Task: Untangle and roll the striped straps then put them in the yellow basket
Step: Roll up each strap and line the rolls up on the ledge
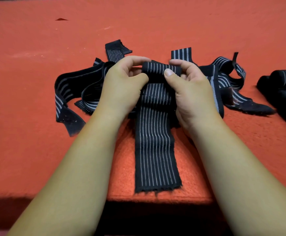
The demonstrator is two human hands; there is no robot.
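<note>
A long black elastic strap [156, 142] with thin white lengthwise stripes lies flat on a red felt-like cloth surface [36, 150], running straight away from the person. Its frayed near end stops just short of the surface's front edge, and its far end is wound into a small tight roll [161, 69]. Both bare hands hold that roll. The left hand [123, 82] grips the roll's left end, fingers curled over the top and the thumb tucked in against the front. The right hand [188, 87] grips the right end, the forefinger hooked over the top and the thumb pressed flat on the striped front face, so the roll is pinched from both sides at the far end of the strap's flat length. The forearms reach in along either side of the strap. Behind and to both sides of the strap sprawls a tangled heap of loose black striped straps [74, 86], partly hidden by the hands. To the strap's left are loops with broad grey-white stripes and a plain dark end lying flat. Beyond the roll, a thin-striped end [115, 50] and a broad-striped end [181, 52] point away. To the strap's right, more loops cross one another, one with a pale edge band. Well to the right of the strap lie dark rolled straps [283, 82] with faint stripes, touching each other and cut off by the frame.
</note>
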